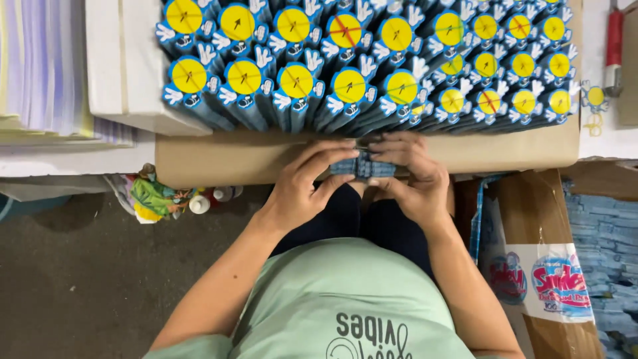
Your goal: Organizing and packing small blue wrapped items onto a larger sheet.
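Hands — left hand, right hand — pinching small blue card piece.

a brown cardboard sheet lies flat on the white table. rows of blue and yellow paper toys stand packed close together on the sheet.

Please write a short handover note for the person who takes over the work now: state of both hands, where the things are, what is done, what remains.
Left hand and right hand: both grip one small blue folded piece at the cardboard board's near edge.
Done: two rows of blue pieces with yellow discs stand on the board.
Left: the held piece is not placed; flat blue pieces wait in the box at right.
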